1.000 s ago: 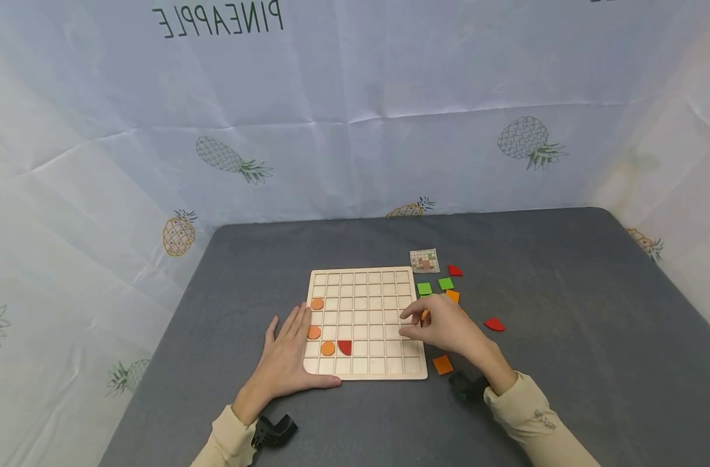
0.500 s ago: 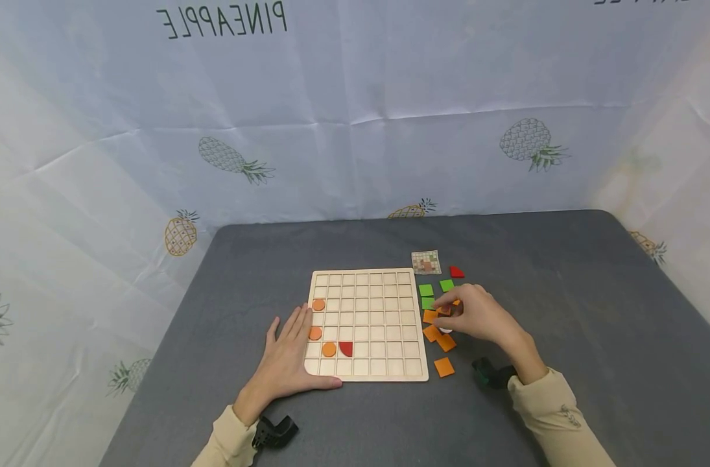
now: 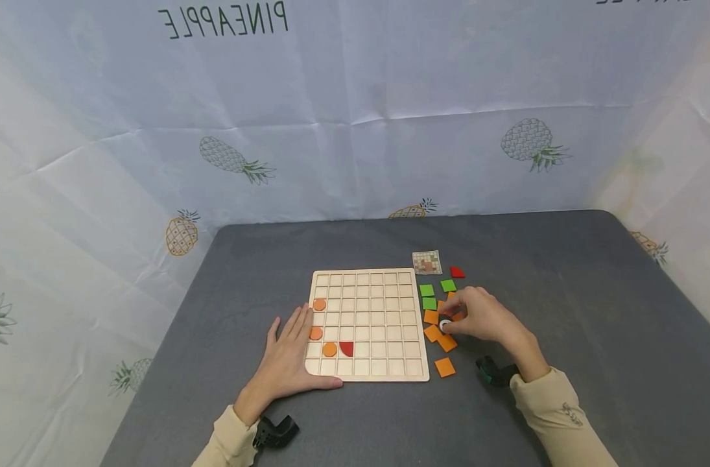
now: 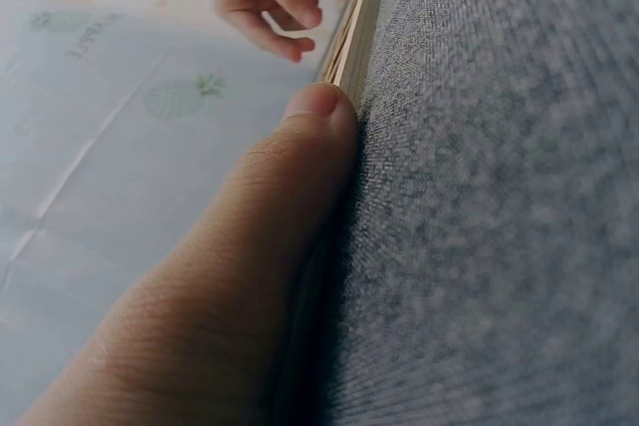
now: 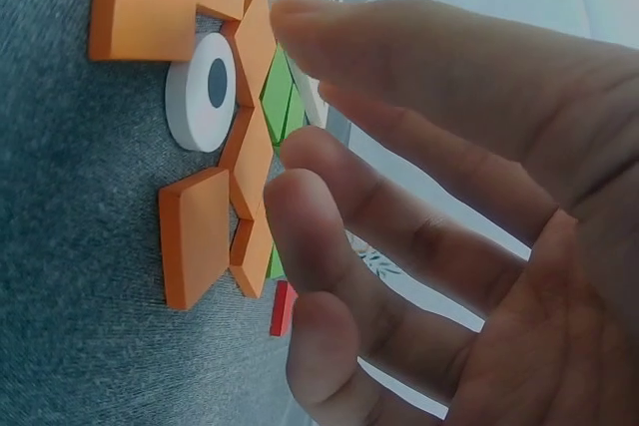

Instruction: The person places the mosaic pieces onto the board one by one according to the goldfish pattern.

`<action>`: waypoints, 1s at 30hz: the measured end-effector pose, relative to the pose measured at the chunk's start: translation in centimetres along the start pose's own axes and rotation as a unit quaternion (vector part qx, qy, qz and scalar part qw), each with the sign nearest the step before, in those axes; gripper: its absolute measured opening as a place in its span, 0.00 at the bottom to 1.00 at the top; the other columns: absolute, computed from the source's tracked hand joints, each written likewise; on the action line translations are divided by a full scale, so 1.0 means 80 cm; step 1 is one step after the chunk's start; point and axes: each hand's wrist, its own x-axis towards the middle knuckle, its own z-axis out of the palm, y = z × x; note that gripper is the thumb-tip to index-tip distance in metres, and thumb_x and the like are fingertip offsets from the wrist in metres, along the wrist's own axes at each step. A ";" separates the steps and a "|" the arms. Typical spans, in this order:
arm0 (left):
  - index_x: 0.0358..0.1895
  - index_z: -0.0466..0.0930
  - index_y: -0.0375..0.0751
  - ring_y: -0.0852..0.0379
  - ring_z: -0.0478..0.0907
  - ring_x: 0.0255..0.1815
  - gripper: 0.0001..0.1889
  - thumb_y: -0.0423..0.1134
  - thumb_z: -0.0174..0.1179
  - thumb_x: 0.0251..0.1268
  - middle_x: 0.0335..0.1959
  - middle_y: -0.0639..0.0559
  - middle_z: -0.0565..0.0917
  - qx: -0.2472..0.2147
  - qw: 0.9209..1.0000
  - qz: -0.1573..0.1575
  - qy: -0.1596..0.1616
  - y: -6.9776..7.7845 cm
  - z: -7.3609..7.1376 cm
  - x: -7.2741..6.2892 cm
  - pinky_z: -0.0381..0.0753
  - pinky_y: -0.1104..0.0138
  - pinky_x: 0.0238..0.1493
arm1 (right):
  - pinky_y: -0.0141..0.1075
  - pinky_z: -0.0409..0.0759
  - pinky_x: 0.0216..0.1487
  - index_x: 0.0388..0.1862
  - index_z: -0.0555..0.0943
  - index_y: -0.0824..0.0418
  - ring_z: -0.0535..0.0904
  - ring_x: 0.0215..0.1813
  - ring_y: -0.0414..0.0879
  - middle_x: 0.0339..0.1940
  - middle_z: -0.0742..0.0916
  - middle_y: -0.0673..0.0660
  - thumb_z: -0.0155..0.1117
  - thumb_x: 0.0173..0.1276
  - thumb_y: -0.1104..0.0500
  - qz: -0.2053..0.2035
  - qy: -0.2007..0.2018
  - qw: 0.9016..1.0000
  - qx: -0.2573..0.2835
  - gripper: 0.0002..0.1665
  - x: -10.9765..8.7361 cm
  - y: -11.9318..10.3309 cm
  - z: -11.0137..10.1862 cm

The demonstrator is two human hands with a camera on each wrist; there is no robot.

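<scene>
A light wooden grid board lies on the dark table. Along its left side rest the straight fingers of my left hand, and in the left wrist view the thumb touches the near edge. Three orange discs and a red quarter-circle piece lie in squares at the board's left. Above the loose pieces hovers my right hand, thumb and fingers apart with nothing between them. Closest to its fingertips is a white disc with a dark dot, lying among orange square tiles.
Green square tiles lie right of the board, beyond the orange ones. A small patterned card sits off the board's far right corner, a red quarter-circle beside it. A pineapple-print cloth hangs behind the table.
My right hand has moved right from the board's right edge to over the loose tiles, then nearly stopped there. The white disc has come into sight. My left hand stays in place.
</scene>
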 end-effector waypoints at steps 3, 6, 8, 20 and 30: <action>0.87 0.50 0.29 0.34 0.54 0.91 0.78 0.82 0.71 0.42 0.90 0.34 0.55 -0.002 1.000 0.003 0.005 -0.001 0.001 0.000 0.48 0.27 0.82 | 0.46 0.91 0.46 0.48 0.93 0.68 0.90 0.45 0.53 0.46 0.95 0.63 0.83 0.61 0.66 0.005 -0.008 1.000 -0.002 0.15 0.001 0.001 0.000; 0.87 0.51 0.29 0.34 0.54 0.91 0.78 0.82 0.71 0.42 0.90 0.34 0.55 -0.004 1.000 0.005 0.008 -0.001 0.001 0.000 0.47 0.27 0.82 | 0.47 0.91 0.47 0.48 0.93 0.67 0.91 0.47 0.54 0.47 0.95 0.63 0.83 0.61 0.67 0.013 -0.019 1.000 -0.003 0.15 0.002 0.003 0.001; 0.87 0.50 0.29 0.34 0.54 0.91 0.78 0.82 0.71 0.42 0.90 0.34 0.55 -0.005 1.000 0.006 0.006 -0.001 0.000 0.000 0.47 0.27 0.82 | 0.47 0.92 0.48 0.49 0.93 0.68 0.91 0.48 0.54 0.48 0.95 0.64 0.83 0.61 0.67 0.020 -0.024 0.999 -0.003 0.16 0.003 0.004 0.001; 0.87 0.51 0.29 0.33 0.55 0.90 0.78 0.84 0.70 0.42 0.90 0.34 0.56 -0.007 1.000 0.011 0.012 -0.001 0.000 0.000 0.47 0.26 0.82 | 0.49 0.92 0.50 0.49 0.92 0.70 0.91 0.48 0.56 0.47 0.95 0.64 0.80 0.64 0.70 0.024 -0.026 0.999 -0.023 0.14 0.004 0.009 0.003; 0.88 0.50 0.30 0.34 0.54 0.91 0.79 0.84 0.70 0.41 0.90 0.35 0.55 -0.014 1.000 0.000 0.005 -0.001 0.000 -0.002 0.46 0.27 0.83 | 0.50 0.92 0.52 0.50 0.92 0.70 0.91 0.48 0.56 0.48 0.95 0.64 0.79 0.65 0.70 0.026 -0.032 0.998 -0.037 0.14 0.004 0.007 0.004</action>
